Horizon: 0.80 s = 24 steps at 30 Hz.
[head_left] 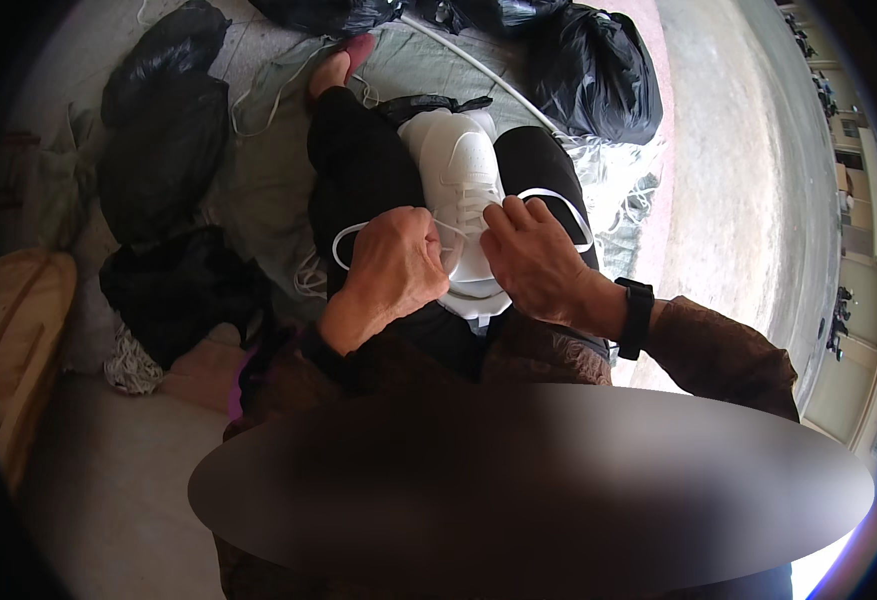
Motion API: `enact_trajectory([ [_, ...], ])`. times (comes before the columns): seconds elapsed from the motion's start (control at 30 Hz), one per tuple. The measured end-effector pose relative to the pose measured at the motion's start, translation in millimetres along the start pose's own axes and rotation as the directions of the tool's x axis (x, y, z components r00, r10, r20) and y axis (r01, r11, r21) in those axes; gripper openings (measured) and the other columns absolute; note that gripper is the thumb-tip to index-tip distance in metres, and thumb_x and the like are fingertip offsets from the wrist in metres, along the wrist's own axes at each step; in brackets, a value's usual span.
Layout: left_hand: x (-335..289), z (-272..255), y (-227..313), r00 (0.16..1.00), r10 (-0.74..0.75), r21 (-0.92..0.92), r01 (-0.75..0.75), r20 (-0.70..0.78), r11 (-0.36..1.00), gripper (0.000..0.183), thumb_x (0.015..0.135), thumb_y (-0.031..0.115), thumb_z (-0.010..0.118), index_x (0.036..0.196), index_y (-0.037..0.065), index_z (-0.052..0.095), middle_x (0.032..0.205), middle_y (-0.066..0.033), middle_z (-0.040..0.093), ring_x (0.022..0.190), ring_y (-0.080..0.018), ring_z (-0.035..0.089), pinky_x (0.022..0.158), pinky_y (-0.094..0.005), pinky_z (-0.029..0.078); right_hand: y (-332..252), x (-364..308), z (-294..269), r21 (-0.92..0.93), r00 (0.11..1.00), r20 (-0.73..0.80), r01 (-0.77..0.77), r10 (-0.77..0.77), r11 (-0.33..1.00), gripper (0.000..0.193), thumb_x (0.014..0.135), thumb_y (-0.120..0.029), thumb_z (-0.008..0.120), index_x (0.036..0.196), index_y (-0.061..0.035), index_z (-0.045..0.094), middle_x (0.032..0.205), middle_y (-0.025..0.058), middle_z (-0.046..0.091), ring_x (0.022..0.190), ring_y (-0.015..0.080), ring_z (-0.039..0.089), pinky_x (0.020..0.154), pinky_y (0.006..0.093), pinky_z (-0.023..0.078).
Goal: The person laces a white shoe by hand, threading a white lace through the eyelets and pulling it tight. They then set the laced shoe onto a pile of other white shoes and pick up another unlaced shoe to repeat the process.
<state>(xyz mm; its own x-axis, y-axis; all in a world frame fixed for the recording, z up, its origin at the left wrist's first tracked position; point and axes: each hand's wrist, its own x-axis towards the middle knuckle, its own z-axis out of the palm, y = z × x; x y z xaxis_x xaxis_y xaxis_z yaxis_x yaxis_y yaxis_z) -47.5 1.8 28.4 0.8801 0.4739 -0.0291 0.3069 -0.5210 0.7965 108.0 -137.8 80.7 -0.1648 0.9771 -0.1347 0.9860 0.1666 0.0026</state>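
A white sneaker lies between my thighs with its toe pointing away from me. Part of another white shoe shows beside its toe, mostly hidden. My left hand is closed at the near left of the sneaker. A white shoelace loops out from its fingers on the left, and a strand runs toward the eyelets. My right hand has its fingers bent down at the sneaker's laces, closed on lace too. A second white loop curves over my right thigh. The fingertips of both hands are partly hidden.
Black plastic bags stand beyond my legs, with more bags at the left. A long white pole lies across the green sheet. White laces or strings are heaped right of my knee. At far left is a wooden board.
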Motion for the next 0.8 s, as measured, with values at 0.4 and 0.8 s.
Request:
enact_trajectory([
  [0.4, 11.4, 13.6, 13.8, 0.973, 0.228, 0.087, -0.224, -0.041, 0.971, 0.007, 0.076, -0.001, 0.06, 0.077, 0.002, 0.053, 0.073, -0.0162, 0.056, 0.065, -0.0386, 0.057, 0.058, -0.0464, 0.046, -41.1, -29.0, -5.4, 0.776, 0.928, -0.059, -0.189, 0.367, 0.602, 0.02, 0.081, -0.005, 0.071, 0.092, -0.004, 0.054, 0.086, 0.0129, 0.053, 0.075, 0.0343, 0.06, 0.062, 0.0432, 0.05],
  [0.8, 3.0, 25.2, 8.6, 0.996, 0.062, -0.003, -0.063, -0.064, 0.998, 0.005, 0.074, 0.001, 0.061, 0.072, 0.002, 0.056, 0.071, -0.0189, 0.06, 0.068, -0.0397, 0.06, 0.063, -0.0467, 0.048, -68.5, -44.7, 13.2, 0.833, 0.875, -0.108, -0.18, 0.472, 0.524, 0.02, 0.084, -0.004, 0.069, 0.093, -0.0022, 0.052, 0.084, 0.015, 0.055, 0.073, 0.0365, 0.062, 0.062, 0.0446, 0.051],
])
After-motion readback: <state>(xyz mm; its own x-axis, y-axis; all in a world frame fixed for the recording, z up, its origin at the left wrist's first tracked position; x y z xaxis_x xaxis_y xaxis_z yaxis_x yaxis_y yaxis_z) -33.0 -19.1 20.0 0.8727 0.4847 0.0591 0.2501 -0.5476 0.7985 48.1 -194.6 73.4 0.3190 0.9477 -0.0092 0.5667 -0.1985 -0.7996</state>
